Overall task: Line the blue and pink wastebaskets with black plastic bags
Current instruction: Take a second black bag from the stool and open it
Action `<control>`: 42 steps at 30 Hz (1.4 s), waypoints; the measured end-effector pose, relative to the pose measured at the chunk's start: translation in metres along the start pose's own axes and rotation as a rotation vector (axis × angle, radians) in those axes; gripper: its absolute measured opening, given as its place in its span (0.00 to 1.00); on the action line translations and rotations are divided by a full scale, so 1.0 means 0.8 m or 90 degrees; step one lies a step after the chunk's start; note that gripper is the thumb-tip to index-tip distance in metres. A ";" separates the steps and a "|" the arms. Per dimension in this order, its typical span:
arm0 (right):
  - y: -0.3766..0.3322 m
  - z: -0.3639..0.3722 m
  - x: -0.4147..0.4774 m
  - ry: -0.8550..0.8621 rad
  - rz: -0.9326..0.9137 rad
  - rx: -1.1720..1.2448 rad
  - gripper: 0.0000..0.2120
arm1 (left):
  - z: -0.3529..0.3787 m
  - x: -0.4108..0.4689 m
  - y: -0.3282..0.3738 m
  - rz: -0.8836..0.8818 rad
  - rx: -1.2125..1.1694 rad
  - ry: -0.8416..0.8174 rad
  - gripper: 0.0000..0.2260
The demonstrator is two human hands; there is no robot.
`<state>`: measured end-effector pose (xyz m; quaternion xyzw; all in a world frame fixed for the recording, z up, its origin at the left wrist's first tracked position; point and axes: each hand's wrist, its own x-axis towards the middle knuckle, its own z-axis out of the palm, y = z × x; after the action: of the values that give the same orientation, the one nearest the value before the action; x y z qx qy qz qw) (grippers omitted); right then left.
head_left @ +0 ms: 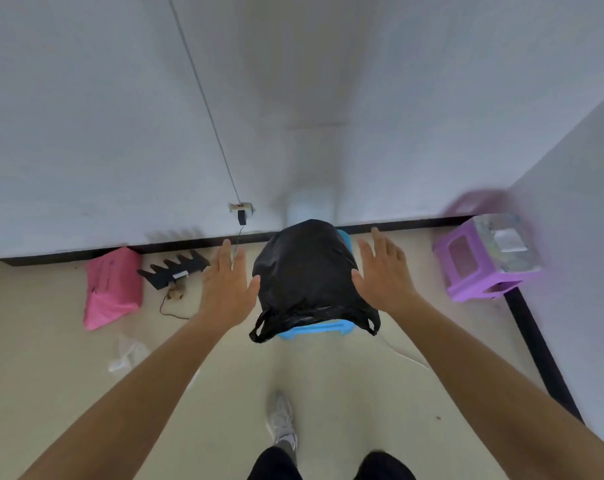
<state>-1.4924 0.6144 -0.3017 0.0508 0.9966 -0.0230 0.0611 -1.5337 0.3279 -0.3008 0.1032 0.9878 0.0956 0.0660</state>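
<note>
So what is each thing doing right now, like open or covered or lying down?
black bag: puffed up, draped over the bin, handles hanging loose.
blue wastebasket: mostly covered by the bag, rim showing.
left hand: open, beside the bag.
right hand: open, beside the bag.
pink packet: lying on the floor by the wall.
purple stool: standing upright in the corner.

Glossy black plastic bag [307, 271]
</note>
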 end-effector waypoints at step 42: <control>0.137 -0.067 -0.154 0.265 0.477 -0.029 0.20 | -0.009 0.107 0.213 0.426 -0.157 0.116 0.14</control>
<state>-1.3658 0.7137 -0.2377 0.4114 0.9007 0.0337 -0.1358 -1.5850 0.5085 -0.2688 0.4025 0.8824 0.2394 -0.0455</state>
